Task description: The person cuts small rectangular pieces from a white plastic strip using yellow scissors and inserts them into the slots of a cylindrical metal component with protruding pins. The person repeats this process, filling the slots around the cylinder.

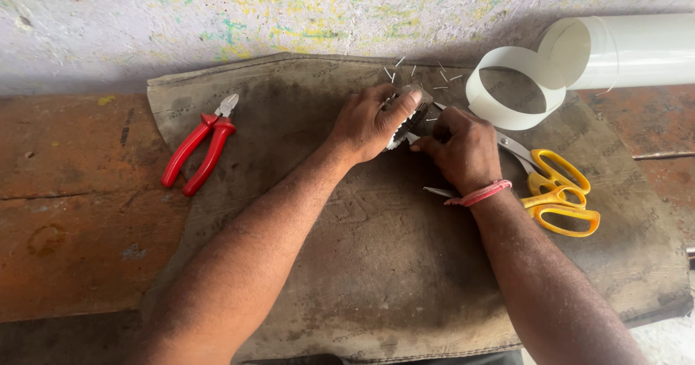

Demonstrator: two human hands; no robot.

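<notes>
My left hand [373, 122] grips a small shiny metal piece [407, 119] over the back middle of a dirty grey-brown cloth mat [376, 263]. My right hand [463, 148], with a pink band on its wrist, presses against the same piece from the right, fingers curled at its lower end. What the piece is cannot be made out, since both hands cover most of it. Several short metal pins [416, 72] lie scattered on the mat just beyond the hands.
Red-handled pliers [201, 144] lie at the mat's left edge. Yellow-handled scissors [554, 187] lie right of my right hand. A white plastic ring [515, 87] and a white pipe [630, 50] rest at the back right. Rusty orange surface [72, 213] surrounds the mat; a speckled wall is behind.
</notes>
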